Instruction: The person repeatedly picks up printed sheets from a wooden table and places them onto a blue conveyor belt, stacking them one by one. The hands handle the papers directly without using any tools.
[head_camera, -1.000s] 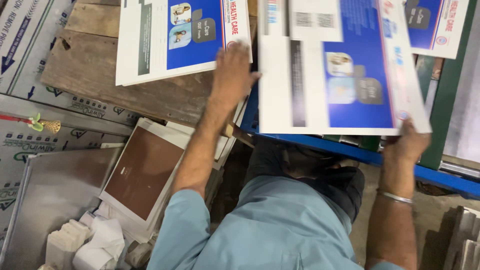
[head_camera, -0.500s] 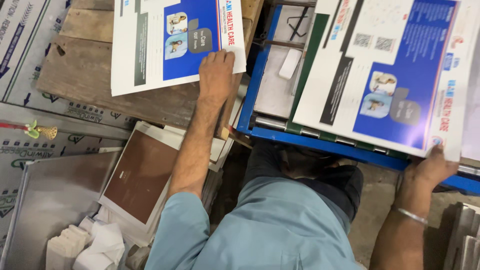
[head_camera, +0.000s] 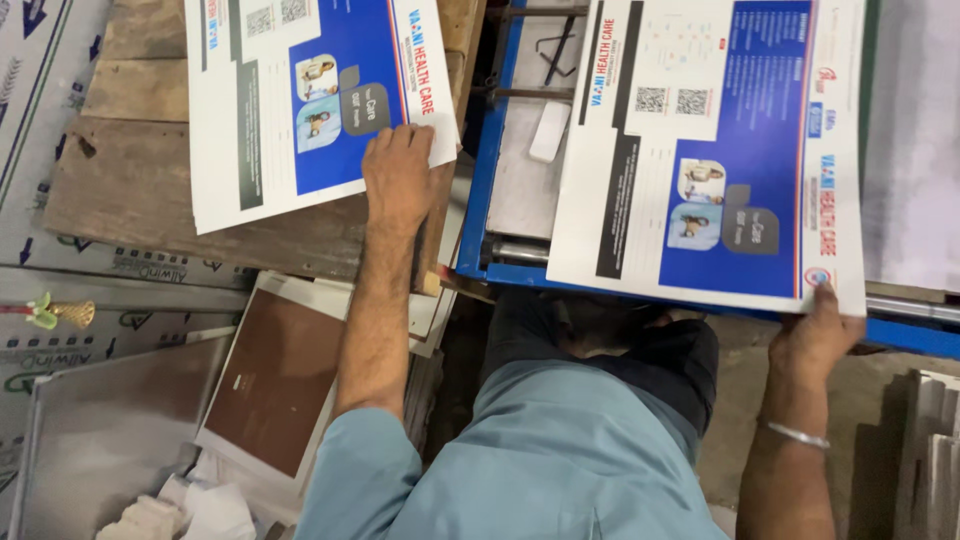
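My left hand rests flat on the lower right corner of a stack of printed white-and-blue sheets lying on a wooden table. My right hand pinches the lower right corner of another printed white-and-blue sheet, held over a blue-framed machine bed. A metal bangle circles my right wrist. My light blue shirt fills the bottom middle.
A brown-faced board with a white border leans below the table. A grey metal plate lies at lower left beside crumpled white cloth. Printed cardboard covers the floor at left. Stacked grey plates stand at lower right.
My right hand has carried its sheet rightward, uncovering the blue machine bed. My left hand has slid down to the corner of the stack on the table.
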